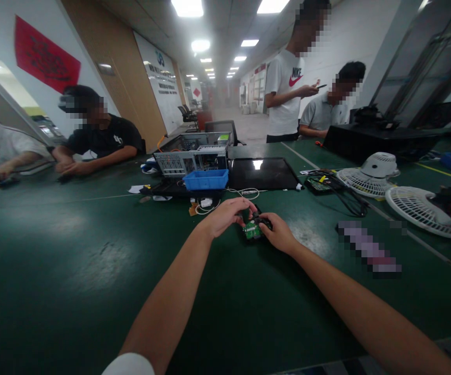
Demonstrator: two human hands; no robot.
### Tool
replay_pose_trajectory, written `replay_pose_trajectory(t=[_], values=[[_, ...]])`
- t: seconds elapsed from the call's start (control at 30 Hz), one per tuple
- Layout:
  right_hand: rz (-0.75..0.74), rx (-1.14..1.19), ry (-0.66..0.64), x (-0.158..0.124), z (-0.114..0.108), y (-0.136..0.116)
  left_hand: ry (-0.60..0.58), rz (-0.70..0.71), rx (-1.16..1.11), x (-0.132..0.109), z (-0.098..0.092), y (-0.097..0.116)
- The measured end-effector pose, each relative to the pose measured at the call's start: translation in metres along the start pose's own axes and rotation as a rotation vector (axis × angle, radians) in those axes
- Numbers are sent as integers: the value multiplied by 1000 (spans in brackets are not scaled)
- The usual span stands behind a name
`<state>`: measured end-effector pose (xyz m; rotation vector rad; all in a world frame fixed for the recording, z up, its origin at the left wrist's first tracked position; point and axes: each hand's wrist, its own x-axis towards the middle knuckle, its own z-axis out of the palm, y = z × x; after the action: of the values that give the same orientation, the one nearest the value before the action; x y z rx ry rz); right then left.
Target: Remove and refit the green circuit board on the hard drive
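A small green circuit board in a black frame (253,229) lies on the dark green table (92,260) in front of me. My left hand (227,214) curls over its far left edge, fingers bent and touching it. My right hand (278,232) grips its right side, with thumb and fingers pinched on a small black part at the board's top. Both forearms reach in from the bottom of the view.
Behind the board stand an open computer case (194,153), a blue bin (205,179), a black panel (262,173) and white cables (210,205). White fan grilles (370,177) lie to the right. Several people sit or stand around the table's far side.
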<state>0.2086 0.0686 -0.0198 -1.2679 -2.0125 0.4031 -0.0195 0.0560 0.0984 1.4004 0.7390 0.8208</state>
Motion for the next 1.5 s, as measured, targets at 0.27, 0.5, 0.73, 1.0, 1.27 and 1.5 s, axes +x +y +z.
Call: replay_pose_trajectory(t=[0.27,0.5,0.73,1.0,1.27,1.5], values=[[4,6,12,-1,0,-1,-15,-32,-98,0,1,-3],[-14,8,11,0,1,1,-5,-18,-88,-1,0,-3],[-12,-7,11,0,1,1,-3,4,13,-1,-2,-1],[-4,0,15,-1,0,-1,-28,-34,-58,-1,1,-1],[-3,-2,5,0,1,0,0,-31,-97,0,-1,-3],[-5,5,22,0,1,1,45,14,10,1,-4,-3]])
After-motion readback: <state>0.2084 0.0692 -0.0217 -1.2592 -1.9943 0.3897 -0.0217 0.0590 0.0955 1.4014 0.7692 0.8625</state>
